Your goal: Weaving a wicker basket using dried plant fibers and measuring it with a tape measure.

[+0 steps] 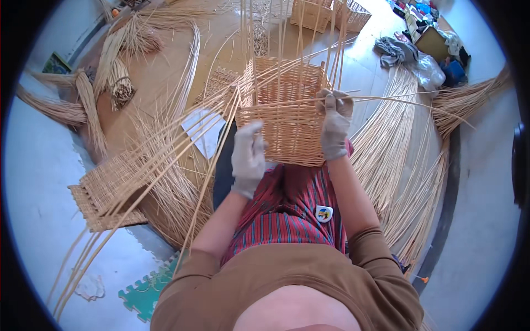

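A partly woven wicker basket rests against my lap, with tall upright stakes rising from its far side. Long loose canes fan out from its left edge toward the lower left. My right hand, in a pale glove, closes on a thin wicker strand at the basket's right corner, thumb pressed on top. Beside the basket's left wall is my left hand, also gloved and slightly blurred; its fingers are loosely bent and apart, with nothing visible in them.
Bundles of cane lie at the far left and on the right. Flat woven panels lie at the left, near a green foam mat. Finished-looking baskets stand at the back; bags and clothes pile at the far right.
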The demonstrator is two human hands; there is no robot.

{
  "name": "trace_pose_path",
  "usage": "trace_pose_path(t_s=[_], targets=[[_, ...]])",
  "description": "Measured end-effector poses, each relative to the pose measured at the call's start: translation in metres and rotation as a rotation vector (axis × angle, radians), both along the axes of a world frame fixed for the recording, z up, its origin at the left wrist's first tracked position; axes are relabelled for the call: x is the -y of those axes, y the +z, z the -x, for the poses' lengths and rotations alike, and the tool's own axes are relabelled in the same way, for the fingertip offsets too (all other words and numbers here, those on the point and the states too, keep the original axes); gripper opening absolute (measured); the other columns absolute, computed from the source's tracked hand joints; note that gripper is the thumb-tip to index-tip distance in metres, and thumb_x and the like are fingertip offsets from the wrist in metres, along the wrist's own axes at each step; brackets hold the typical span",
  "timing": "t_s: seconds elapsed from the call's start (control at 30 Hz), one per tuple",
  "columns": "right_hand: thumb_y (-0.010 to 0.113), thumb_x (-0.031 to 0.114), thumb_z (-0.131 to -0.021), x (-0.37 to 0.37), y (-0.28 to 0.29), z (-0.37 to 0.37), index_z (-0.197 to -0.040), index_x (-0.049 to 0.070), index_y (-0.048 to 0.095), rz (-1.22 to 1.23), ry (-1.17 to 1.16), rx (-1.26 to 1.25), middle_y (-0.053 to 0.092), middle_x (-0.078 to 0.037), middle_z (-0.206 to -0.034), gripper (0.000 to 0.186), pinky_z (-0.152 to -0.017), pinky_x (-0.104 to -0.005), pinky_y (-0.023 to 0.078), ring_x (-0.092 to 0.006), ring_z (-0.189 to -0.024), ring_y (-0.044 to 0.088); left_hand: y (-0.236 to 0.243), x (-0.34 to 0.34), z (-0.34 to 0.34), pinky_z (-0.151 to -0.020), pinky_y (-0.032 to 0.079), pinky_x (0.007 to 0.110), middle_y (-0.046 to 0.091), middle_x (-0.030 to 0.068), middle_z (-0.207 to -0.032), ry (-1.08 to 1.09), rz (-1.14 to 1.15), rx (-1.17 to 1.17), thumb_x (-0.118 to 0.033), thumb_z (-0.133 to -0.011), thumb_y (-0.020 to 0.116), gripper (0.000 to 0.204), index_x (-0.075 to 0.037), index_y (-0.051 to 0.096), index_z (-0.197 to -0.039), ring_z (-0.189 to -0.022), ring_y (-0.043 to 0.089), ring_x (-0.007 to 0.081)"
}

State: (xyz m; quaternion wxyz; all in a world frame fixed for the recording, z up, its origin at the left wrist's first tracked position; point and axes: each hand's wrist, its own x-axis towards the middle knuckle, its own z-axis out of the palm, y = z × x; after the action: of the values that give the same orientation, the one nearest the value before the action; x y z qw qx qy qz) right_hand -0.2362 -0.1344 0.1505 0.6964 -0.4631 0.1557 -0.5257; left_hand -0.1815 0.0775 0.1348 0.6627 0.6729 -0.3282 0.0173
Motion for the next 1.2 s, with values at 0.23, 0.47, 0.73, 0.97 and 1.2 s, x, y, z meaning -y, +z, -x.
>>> trace_pose_path(t_s=[0.23, 0.47, 0.73, 0.97, 1.2], targets=[[0.061, 0.007, -0.096, -0.019, 0.075, -0.025, -0.113, 0.006, 0.062, 0.375, -0.032, -0.431, 0.070, -0.009, -0.097, 0.016, -0.078, -0.0306, 0.055, -0.0155, -0.087, 0.069, 0.017, 0.054, -0.085, -0.053, 0.050, 0.035, 0.062, 0.0110, -0.079, -0.163, -0.493, -0.095, -0.011, -0.100, 0.055, 0.022, -0.014, 0.062, -0.121, -0.062, 0.062, 0.0139], [0.062, 0.001, -0.091, -0.066, 0.140, -0.102, -0.141, 0.008, 0.051, 0.577, 0.104, -0.767, 0.064, -0.014, -0.118, 0.052, -0.099, -0.0373, 0.049, -0.0263, -0.112, 0.063, 0.017, 0.043, -0.077, -0.049, 0.051, 0.032, 0.062, 0.0070, -0.065, -0.103, -0.415, -0.292, -0.028, -0.103, 0.057, 0.019, -0.011, 0.063, -0.111, -0.046, 0.065, 0.0174], [0.044, 0.031, -0.109, -0.024, 0.028, 0.035, -0.115, 0.009, 0.045, -0.007, -0.066, -0.264, 0.069, -0.012, -0.091, 0.024, -0.046, -0.0228, 0.043, -0.0136, -0.062, 0.061, 0.031, 0.068, -0.076, -0.072, 0.054, 0.045, 0.072, 0.0174, -0.085, -0.025, -0.613, -0.094, -0.053, -0.092, 0.063, 0.046, -0.008, 0.071, -0.097, -0.075, 0.071, 0.0338], [0.056, 0.018, -0.104, -0.010, 0.044, 0.048, -0.114, 0.008, 0.052, 0.026, 0.149, -0.328, 0.072, -0.011, -0.095, 0.015, -0.051, -0.0227, 0.049, -0.0151, -0.073, 0.068, 0.029, 0.070, -0.068, -0.053, 0.052, 0.030, 0.066, 0.0081, -0.065, -0.036, -0.416, -0.290, -0.040, -0.100, 0.061, 0.041, -0.001, 0.070, -0.089, -0.053, 0.068, 0.0181], [0.063, 0.007, -0.098, 0.015, 0.024, 0.066, -0.117, 0.015, 0.050, -0.105, -0.013, -0.331, 0.071, -0.006, -0.106, 0.025, -0.061, -0.0227, 0.047, -0.0125, -0.096, 0.068, 0.011, 0.121, -0.060, -0.066, 0.057, 0.038, 0.070, 0.0143, -0.085, -0.254, -0.633, -0.069, -0.025, -0.099, 0.061, 0.028, -0.002, 0.057, -0.115, -0.073, 0.073, 0.0255]])
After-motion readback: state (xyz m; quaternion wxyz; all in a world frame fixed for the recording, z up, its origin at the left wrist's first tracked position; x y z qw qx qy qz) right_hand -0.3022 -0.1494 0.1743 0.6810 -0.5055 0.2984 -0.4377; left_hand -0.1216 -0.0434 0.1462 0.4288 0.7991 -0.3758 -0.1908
